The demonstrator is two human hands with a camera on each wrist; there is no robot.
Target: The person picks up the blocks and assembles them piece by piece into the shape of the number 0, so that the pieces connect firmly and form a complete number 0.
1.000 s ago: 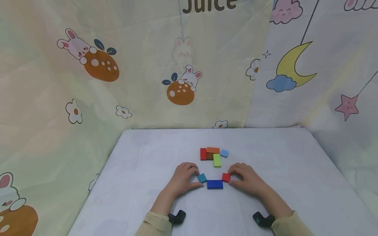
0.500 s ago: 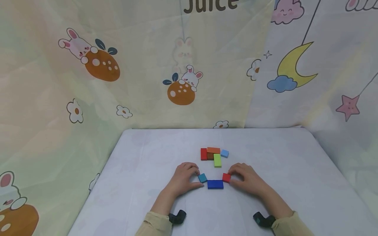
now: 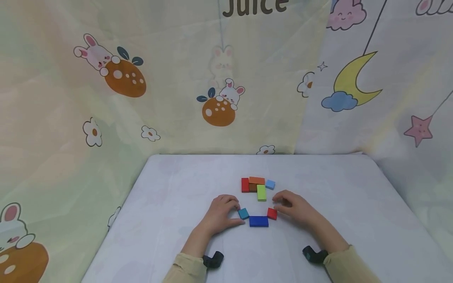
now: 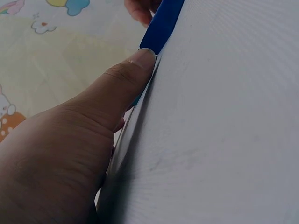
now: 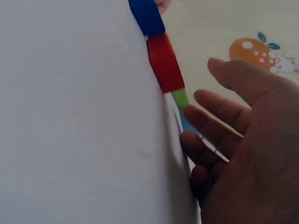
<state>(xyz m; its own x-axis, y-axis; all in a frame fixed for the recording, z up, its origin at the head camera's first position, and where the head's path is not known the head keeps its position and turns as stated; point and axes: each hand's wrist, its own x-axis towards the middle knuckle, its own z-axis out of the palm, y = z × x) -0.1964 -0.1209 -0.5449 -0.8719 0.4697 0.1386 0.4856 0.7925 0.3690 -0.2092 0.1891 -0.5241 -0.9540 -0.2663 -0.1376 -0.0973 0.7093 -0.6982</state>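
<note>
My left hand (image 3: 221, 212) holds a small teal block (image 3: 243, 213), fingertips at its far corner and thumb along the near side. In the left wrist view, that thumb hides most of the teal block, and its tip lies by the end of a dark blue block (image 4: 161, 25). The dark blue block lies flat between the teal block and a red block (image 3: 272, 213). My right hand (image 3: 294, 204) is just above and right of the red block, apart from it, with loosely bent fingers and nothing held. The right wrist view shows the red block (image 5: 166, 63) meeting the dark blue one.
Farther back on the white table (image 3: 177, 184) lie a red block (image 3: 245, 185), an orange block (image 3: 256, 180), a brown block (image 3: 253, 188), a green block (image 3: 261, 193) and a tilted light blue block (image 3: 270, 184). A printed cloth backdrop (image 3: 170, 78) stands behind.
My right hand has let go of the near red block and lifted slightly up and away. The left hand keeps its place at the teal block. The head view has shifted a little.
</note>
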